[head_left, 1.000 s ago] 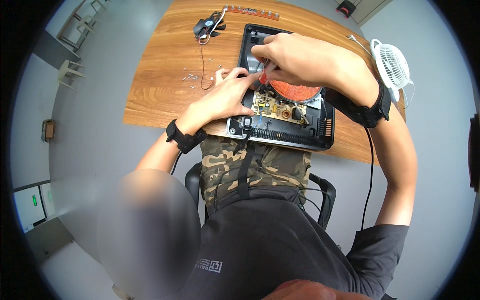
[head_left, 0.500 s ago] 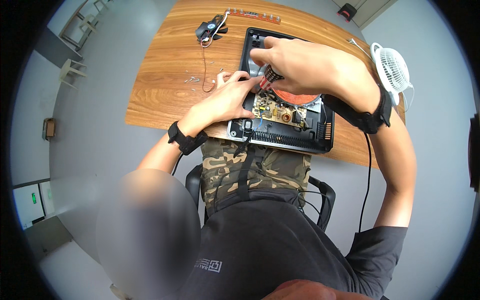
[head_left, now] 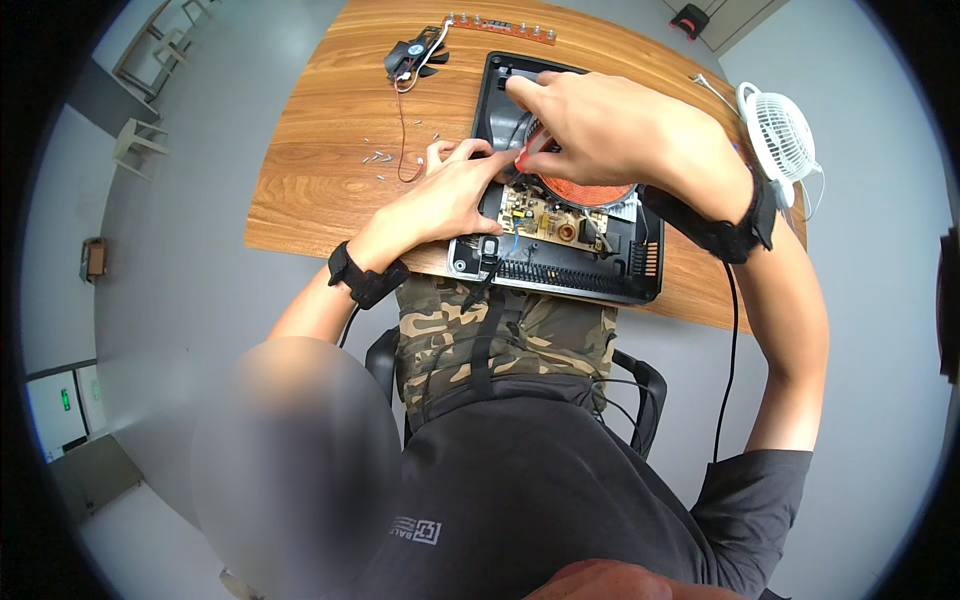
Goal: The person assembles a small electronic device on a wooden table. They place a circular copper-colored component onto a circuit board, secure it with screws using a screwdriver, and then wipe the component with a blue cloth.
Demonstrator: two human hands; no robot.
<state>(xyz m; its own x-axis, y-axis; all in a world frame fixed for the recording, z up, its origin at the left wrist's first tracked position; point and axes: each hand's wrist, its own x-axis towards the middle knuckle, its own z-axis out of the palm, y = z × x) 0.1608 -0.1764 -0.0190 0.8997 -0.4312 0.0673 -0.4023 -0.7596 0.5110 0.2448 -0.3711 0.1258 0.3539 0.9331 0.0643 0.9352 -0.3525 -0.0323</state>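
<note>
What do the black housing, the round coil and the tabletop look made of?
Housing: likely moulded plastic, matte black, judging by its integral rows of slots.
Coil: probably copper wire, dull reddish-orange, from the colour and wound rings.
Tabletop: wood or wood-look laminate, smooth, slightly glossy, with streaked brown grain; I can't tell which.

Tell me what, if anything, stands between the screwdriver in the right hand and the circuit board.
Nothing visible plainly blocks the screwdriver from the circuit board. The left hand is the nearest crowding: its fingers sit close beside the screwdriver's lower end. The tip is too small to tell whether it touches.
</note>
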